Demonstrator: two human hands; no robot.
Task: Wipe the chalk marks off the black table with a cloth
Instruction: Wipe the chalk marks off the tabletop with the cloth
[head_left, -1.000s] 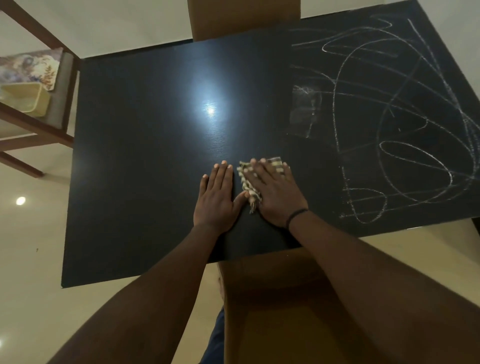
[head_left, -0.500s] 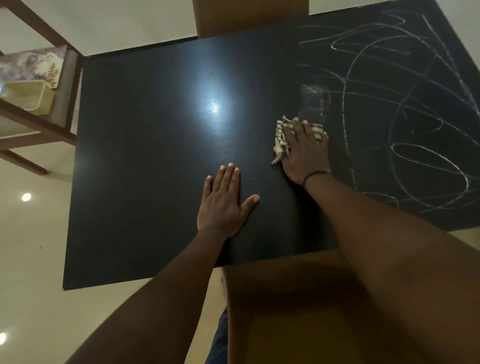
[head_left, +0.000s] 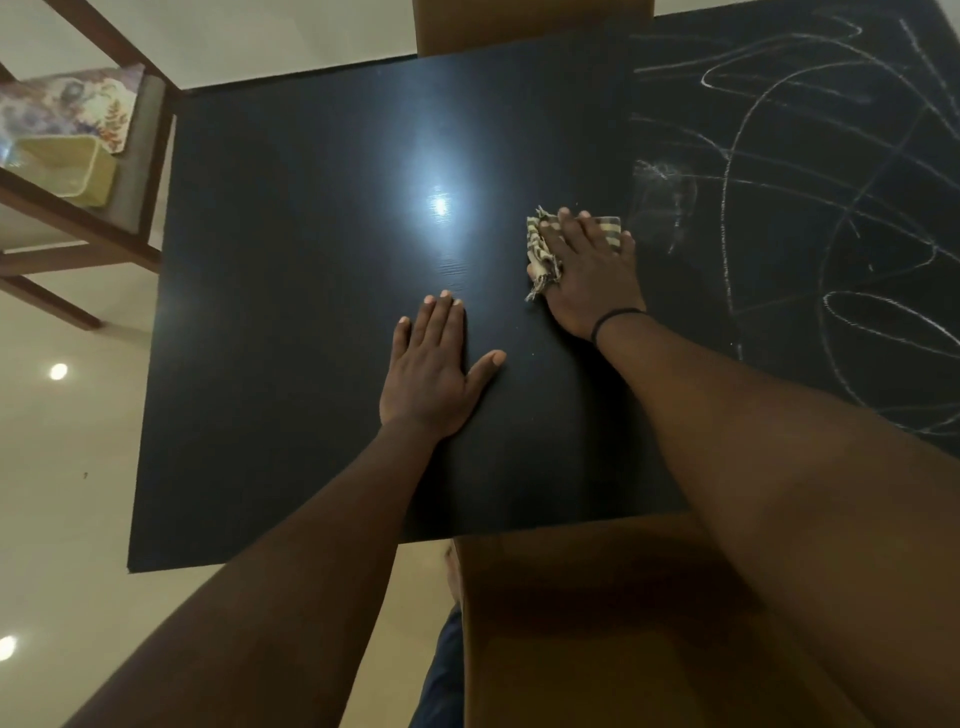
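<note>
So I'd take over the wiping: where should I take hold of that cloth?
Probably the bunched, frayed left edge of the cloth, coming from the left. It stands proud of the table there; the rest lies flat under the right hand.

No text, label, brand, number or sign can be read anywhere. The chalk marks (head_left: 810, 218) on the black surface (head_left: 311, 312) are loose loops and scribbled lines that form no letters or digits. The checked cloth (head_left: 545, 249) carries only a woven pattern, and the printed sheet (head_left: 78, 109) on the shelf at the upper left shows a floral design without legible words.
</note>
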